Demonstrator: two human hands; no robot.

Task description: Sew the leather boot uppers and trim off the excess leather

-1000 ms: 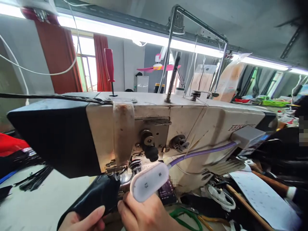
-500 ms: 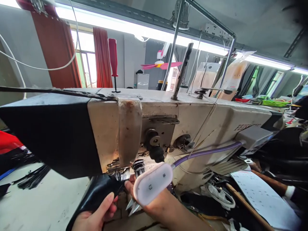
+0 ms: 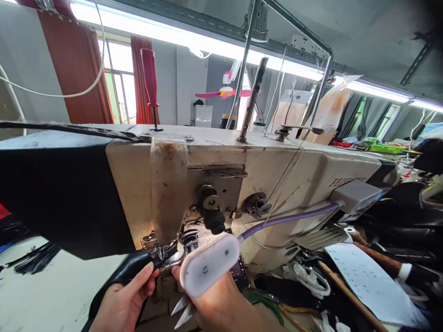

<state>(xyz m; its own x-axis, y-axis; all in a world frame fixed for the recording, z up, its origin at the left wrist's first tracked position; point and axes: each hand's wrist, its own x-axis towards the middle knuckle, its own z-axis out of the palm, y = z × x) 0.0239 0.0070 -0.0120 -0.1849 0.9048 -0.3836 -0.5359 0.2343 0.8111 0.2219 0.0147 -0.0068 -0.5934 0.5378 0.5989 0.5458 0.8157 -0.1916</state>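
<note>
A white sewing machine with a black end fills the middle. Below its needle area, my left hand pinches the edge of a black glossy leather piece between thumb and fingers. To its right, my right hand reaches under the machine head, its fingers mostly hidden behind a white oval lamp on a purple flexible neck. Pointed metal blades jut out below this hand, like scissor tips. What its fingertips hold is hidden.
A red-handled screwdriver stands on the machine top. Black strips lie at left. At right are a wooden stick, a paper sheet, green-handled scissors and another person's arm.
The view has shifted, so the machine sits further left. My left hand and the leather have stayed together near the needle area. More of a dark phone-like screen shows behind the lamp.
</note>
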